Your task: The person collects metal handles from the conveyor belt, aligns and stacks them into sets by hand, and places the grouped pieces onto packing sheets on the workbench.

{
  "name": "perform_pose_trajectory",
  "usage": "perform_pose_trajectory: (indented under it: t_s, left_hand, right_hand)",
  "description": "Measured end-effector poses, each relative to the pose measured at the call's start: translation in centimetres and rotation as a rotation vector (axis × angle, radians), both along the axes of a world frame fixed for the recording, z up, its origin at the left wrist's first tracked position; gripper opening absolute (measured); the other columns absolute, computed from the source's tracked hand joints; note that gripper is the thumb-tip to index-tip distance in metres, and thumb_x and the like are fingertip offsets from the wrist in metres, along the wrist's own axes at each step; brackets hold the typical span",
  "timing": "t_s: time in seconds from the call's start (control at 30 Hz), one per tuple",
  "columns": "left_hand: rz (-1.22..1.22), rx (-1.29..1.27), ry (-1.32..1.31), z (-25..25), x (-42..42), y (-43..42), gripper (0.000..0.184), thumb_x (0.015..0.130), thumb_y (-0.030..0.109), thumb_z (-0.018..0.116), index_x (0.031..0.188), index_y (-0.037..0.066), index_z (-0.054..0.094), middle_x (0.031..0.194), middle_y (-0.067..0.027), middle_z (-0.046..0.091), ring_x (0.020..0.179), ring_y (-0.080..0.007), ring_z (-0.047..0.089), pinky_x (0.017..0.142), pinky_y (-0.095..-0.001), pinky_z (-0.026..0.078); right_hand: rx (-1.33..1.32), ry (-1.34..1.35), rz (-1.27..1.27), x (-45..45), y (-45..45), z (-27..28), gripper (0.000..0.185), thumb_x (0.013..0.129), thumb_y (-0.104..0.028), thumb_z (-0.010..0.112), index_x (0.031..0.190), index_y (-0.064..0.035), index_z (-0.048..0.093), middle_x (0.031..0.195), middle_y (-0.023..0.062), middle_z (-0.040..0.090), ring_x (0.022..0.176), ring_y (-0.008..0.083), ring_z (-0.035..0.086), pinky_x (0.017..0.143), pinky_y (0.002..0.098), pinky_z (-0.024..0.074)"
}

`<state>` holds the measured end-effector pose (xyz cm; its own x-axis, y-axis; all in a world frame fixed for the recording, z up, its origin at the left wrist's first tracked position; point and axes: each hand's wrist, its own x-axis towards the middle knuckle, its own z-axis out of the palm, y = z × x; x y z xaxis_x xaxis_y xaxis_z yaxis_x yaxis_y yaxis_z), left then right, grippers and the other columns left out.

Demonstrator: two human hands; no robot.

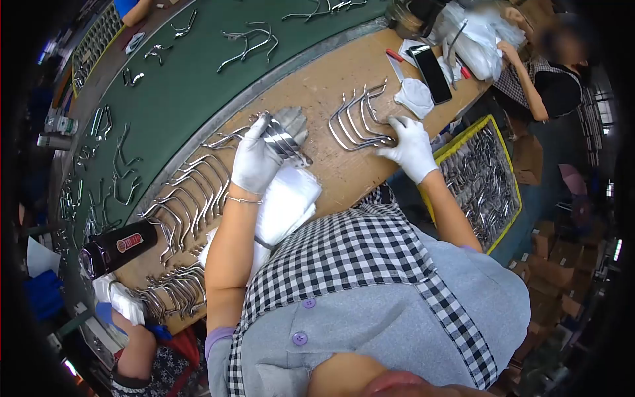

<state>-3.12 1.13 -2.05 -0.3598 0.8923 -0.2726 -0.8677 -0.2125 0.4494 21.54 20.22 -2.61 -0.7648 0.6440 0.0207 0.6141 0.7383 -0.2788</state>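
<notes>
White gloves cover both hands. My left hand (256, 157) is closed round several shiny curved metal parts (282, 140), with a grey cloth (293, 121) beside them. On the wooden bench (311, 178), my right hand (409, 149) has its fingers apart at the right end of a group of curved metal parts (357, 122); whether the fingertips touch them is hard to tell. A long row of similar bent metal parts (192, 192) lies left of my left hand. Below that hand is a stack of white cloths (284, 205).
A black bottle (119, 248) lies at the bench's left end. A phone (430, 74), a white mask (415, 98) and plastic bags (479, 43) are at the upper right. A yellow-edged crate (479, 178) stands right. Green belt (178, 79) beyond; other people at the edges.
</notes>
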Motion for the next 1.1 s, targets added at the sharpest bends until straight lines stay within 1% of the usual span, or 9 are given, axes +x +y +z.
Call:
perform_pose_trajectory:
  t_s: [0.27,0.43,0.6,0.67,0.7,0.8,0.93,1.0,1.1]
  left_hand:
    - [-0.016,-0.02,-0.072,-0.7,0.2,0.0,0.039,0.096,0.024,0.044,0.12,-0.007,0.044,0.129,-0.0259,0.049,0.122,-0.0383,0.047,0.102,-0.0549,0.038]
    - [-0.099,0.008,0.034,-0.9,0.3,0.1,0.045,0.096,0.03,0.044,0.121,-0.008,0.043,0.131,-0.0268,0.046,0.122,-0.039,0.046,0.103,-0.055,0.036]
    - [-0.104,-0.019,0.046,-0.2,0.5,-0.2,0.058,0.096,0.039,0.041,0.127,-0.011,0.039,0.133,-0.0271,0.044,0.124,-0.0384,0.045,0.104,-0.0529,0.035]
    - [-0.092,-0.013,0.038,0.0,0.6,-0.1,0.063,0.096,0.043,0.039,0.128,-0.011,0.037,0.134,-0.0271,0.043,0.124,-0.0386,0.044,0.104,-0.0523,0.035]
    - [-0.095,-0.014,0.032,0.0,0.6,-0.1,0.067,0.096,0.046,0.038,0.129,-0.012,0.036,0.134,-0.0272,0.043,0.124,-0.0387,0.044,0.104,-0.0519,0.035]
    - [-0.078,0.019,0.007,-1.0,0.0,0.0,0.075,0.094,0.053,0.036,0.131,-0.012,0.035,0.134,-0.0279,0.042,0.123,-0.0397,0.045,0.104,-0.0521,0.035]
    - [-0.089,-0.032,-0.046,-0.6,0.0,0.0,0.077,0.094,0.056,0.035,0.131,-0.012,0.034,0.132,-0.0283,0.044,0.121,-0.041,0.046,0.103,-0.0535,0.035]
    - [-0.068,-0.049,-0.021,-0.4,0.2,0.1,0.075,0.094,0.055,0.034,0.131,-0.01,0.035,0.129,-0.0273,0.046,0.118,-0.0391,0.049,0.104,-0.0518,0.036]
    - [-0.091,-0.001,-0.068,-0.7,0.0,0.2,0.07,0.095,0.053,0.034,0.13,-0.007,0.038,0.127,-0.0225,0.05,0.117,-0.0331,0.05,0.105,-0.0468,0.035]
  right_hand:
    - [-0.084,-0.129,0.074,-3.4,-0.3,-0.2,0.046,0.066,-0.03,0.076,0.097,-0.0014,0.06,0.098,0.0185,0.059,0.096,0.0356,0.056,0.085,0.0407,0.0461]
    - [-0.16,-0.191,0.164,-4.5,0.3,-0.1,0.022,0.07,-0.01,0.059,0.088,0.0004,0.061,0.093,0.0244,0.063,0.09,0.038,0.062,0.082,0.0431,0.0486]
    - [-0.058,-0.183,0.309,-5.7,2.0,-0.7,0.027,0.064,-0.018,0.066,0.08,0.0031,0.059,0.075,0.0239,0.063,0.072,0.0373,0.063,0.07,0.0428,0.0504]
    - [-0.522,-0.313,0.267,-6.6,2.5,0.9,0.018,0.071,-0.014,0.064,0.079,0.002,0.063,0.071,0.0176,0.065,0.063,0.025,0.066,0.06,0.0329,0.0527]
    - [-1.046,-0.105,0.122,-6.3,3.4,-1.2,0.016,0.078,-0.015,0.065,0.08,0.001,0.064,0.065,0.0104,0.065,0.054,0.0156,0.062,0.052,0.0246,0.0488]
    - [-1.299,0.105,0.051,-7.2,2.8,-1.9,0.011,0.082,-0.011,0.062,0.082,-0.0006,0.065,0.065,0.0085,0.065,0.054,0.0154,0.061,0.05,0.0234,0.0475]
    - [-1.227,0.417,0.198,-7.8,-2.0,0.4,0.023,0.082,-0.007,0.062,0.104,-0.001,0.064,0.091,0.0057,0.068,0.078,0.0112,0.061,0.068,0.0231,0.0474]
    - [-1.191,0.53,0.259,-8.2,-3.3,-0.6,0.023,0.084,-0.009,0.064,0.106,-0.001,0.063,0.092,0.0036,0.067,0.073,0.007,0.058,0.062,0.021,0.0448]
    - [-1.174,0.52,0.283,-8.9,-5.4,-0.7,0.027,0.081,-0.003,0.066,0.108,-0.001,0.062,0.097,0.0045,0.067,0.085,0.0087,0.058,0.078,0.0231,0.0462]
